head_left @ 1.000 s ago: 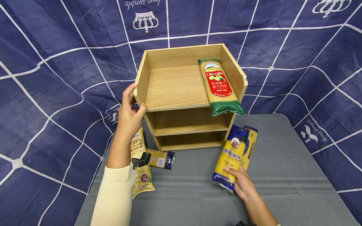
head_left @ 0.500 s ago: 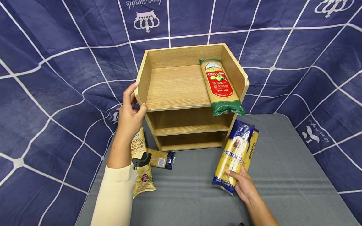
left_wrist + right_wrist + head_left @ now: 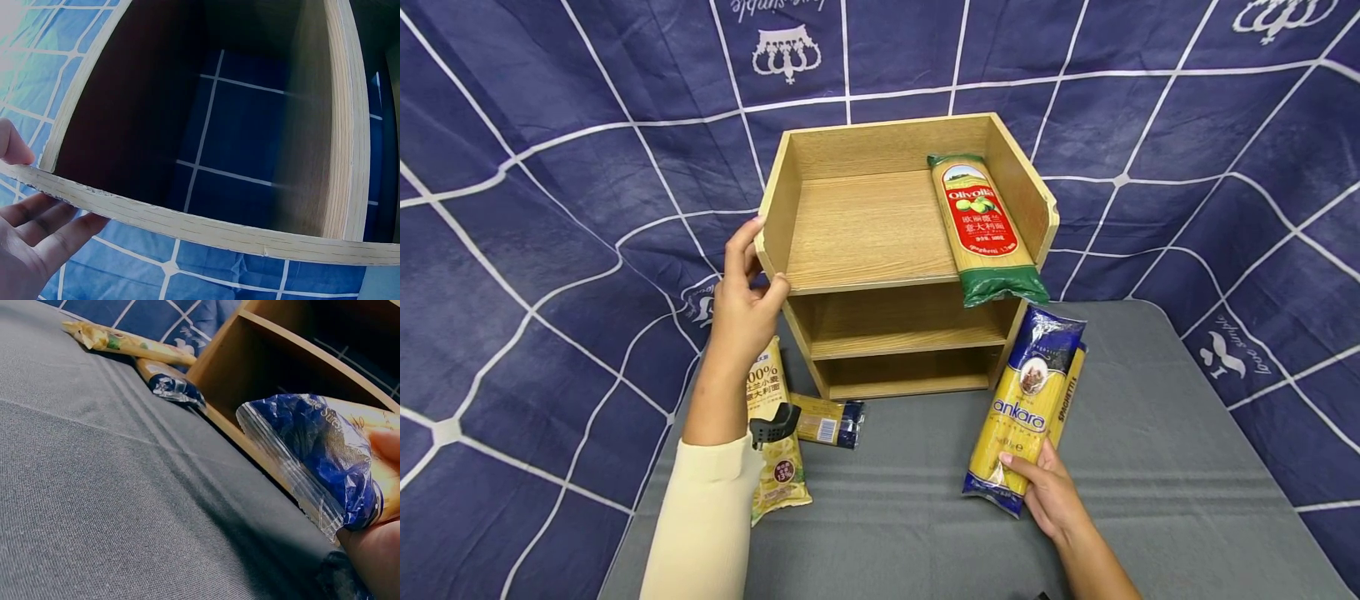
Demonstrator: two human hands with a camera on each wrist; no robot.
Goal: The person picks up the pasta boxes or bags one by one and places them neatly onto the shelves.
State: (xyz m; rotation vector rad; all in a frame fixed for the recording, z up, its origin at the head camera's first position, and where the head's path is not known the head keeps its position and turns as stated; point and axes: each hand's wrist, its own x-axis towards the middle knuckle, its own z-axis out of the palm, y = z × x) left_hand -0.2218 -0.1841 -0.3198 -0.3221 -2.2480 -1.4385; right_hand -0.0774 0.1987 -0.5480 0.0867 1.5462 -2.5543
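Note:
My left hand (image 3: pixel 745 292) grips the front left edge of a wooden shelf unit (image 3: pixel 865 283), thumb on one side of the board and fingers on the other. In the left wrist view the fingers (image 3: pixel 69 234) lie against the side panel. My right hand (image 3: pixel 1048 492) holds a yellow and blue Ankara spaghetti pack (image 3: pixel 1022 408) by its lower part, thumb on the front. That pack is tilted, its top leaning right, close in front of the unit's right side. Its crinkled clear end (image 3: pixel 300 475) shows in the right wrist view.
An Olivoilà spaghetti pack (image 3: pixel 981 225) lies on the top shelf, its green end over the front edge. A second yellow spaghetti pack (image 3: pixel 1069 387) is behind the held one. Left of the unit lie a pale yellow pasta pack (image 3: pixel 782 475) and a blue-ended pack (image 3: pixel 827 421) on grey cloth.
The Ankara pack in my right hand has lifted a little, and its top has swung up and right, covering more of the pack behind. My left hand stays on the shelf unit.

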